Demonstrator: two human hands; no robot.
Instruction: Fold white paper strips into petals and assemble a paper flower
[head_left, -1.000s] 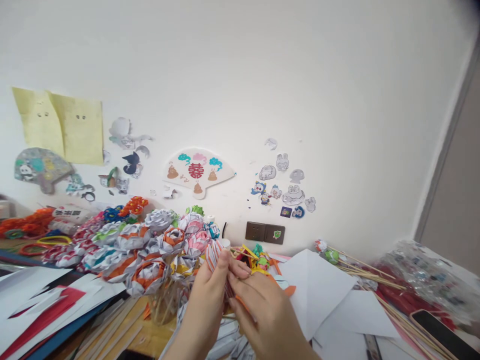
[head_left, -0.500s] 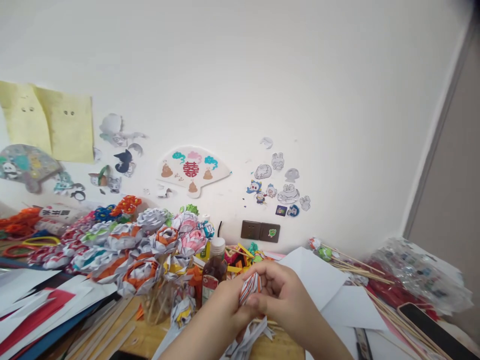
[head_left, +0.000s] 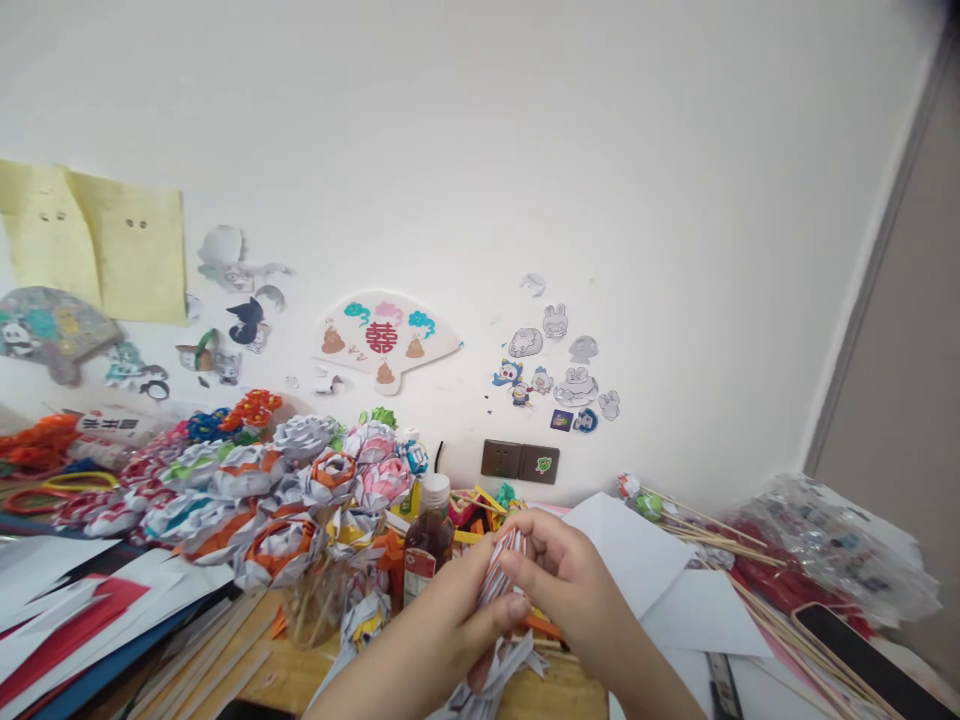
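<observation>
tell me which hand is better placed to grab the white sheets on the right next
Probably the right hand: it is nearer the white sheets, whereas the left hand would reach across it. Both hands hold the striped paper, so the left must hold that alone.

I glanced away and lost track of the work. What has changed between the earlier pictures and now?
The left hand and right hand have moved rightward, carrying the striped paper right and slightly lower; the bottle, mostly hidden at first, now shows. Nothing was visibly let go. The paper flowers and white sheets stayed in place.
</observation>
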